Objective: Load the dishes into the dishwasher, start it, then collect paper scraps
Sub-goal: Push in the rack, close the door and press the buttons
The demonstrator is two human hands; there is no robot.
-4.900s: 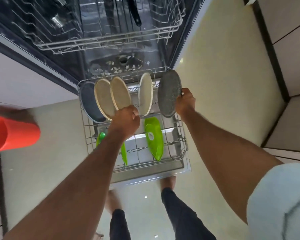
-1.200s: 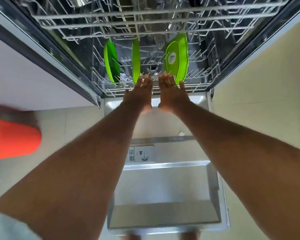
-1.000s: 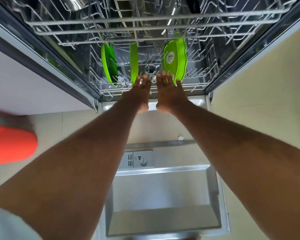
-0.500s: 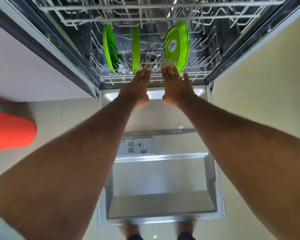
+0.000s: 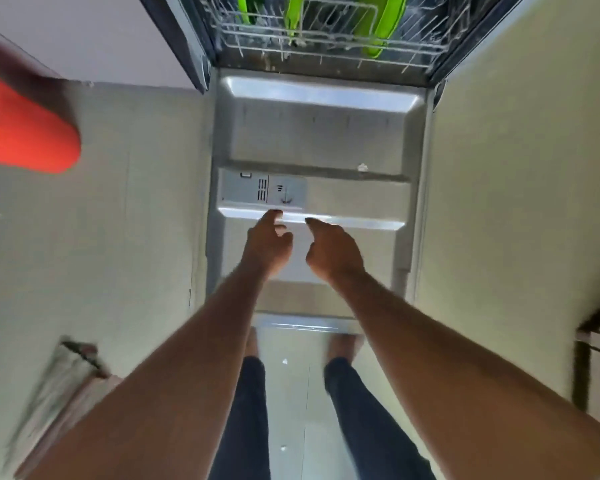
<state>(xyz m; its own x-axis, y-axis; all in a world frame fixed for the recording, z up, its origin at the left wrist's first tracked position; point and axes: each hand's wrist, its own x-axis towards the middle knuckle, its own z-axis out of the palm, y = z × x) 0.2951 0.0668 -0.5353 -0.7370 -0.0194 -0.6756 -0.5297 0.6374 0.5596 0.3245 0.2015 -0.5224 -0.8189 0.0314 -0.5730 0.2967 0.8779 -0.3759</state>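
The dishwasher door (image 5: 326, 133) lies open and flat in front of me. The lower rack (image 5: 326, 43) sits pushed inside the machine, holding green plates (image 5: 381, 26). My left hand (image 5: 267, 245) and my right hand (image 5: 333, 251) hover side by side over the door's near half, just below the detergent compartment (image 5: 264, 192). Both hands hold nothing, their fingers loosely curled. A small white paper scrap (image 5: 362, 167) lies on the door. Two more paper scraps (image 5: 284, 362) lie on the floor between my feet.
An orange cup (image 5: 25, 133) stands at the left edge, blurred. A brownish blurred object (image 5: 59, 386) lies on the floor at lower left. White cabinet fronts (image 5: 84, 36) flank the dishwasher. A dark-framed cabinet corner (image 5: 596, 341) shows at right.
The lower rack with its dishes went from pulled out to fully inside. Both hands have left the rack's front edge and drawn back toward me over the door. The view has tilted down.
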